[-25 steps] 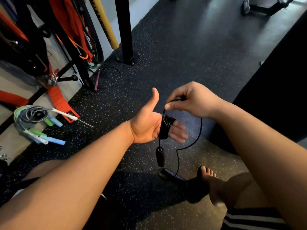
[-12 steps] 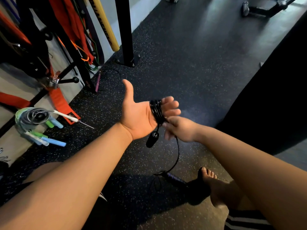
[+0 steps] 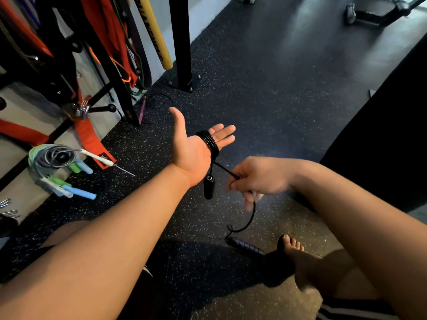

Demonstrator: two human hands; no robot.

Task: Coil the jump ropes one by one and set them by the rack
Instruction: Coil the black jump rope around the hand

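Several ropes (image 3: 53,158) lie coiled by the rack (image 3: 122,98); the right hand (image 3: 258,179) pinches the black rope (image 3: 209,142), mostly wound round the flat left hand (image 3: 191,153).

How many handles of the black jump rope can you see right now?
2. One handle dangles below the coil; the other handle lies on the floor beside the bare foot. None looks hidden.

Left hand (image 3: 193,151): palm up, fingers straight, thumb spread wide, forearm extended forward. Right hand (image 3: 256,179): just beside the left wrist, knuckles up, fingers curled, pinching the black jump rope (image 3: 209,142) whose coils ring the left fingers. Both forearms bare.
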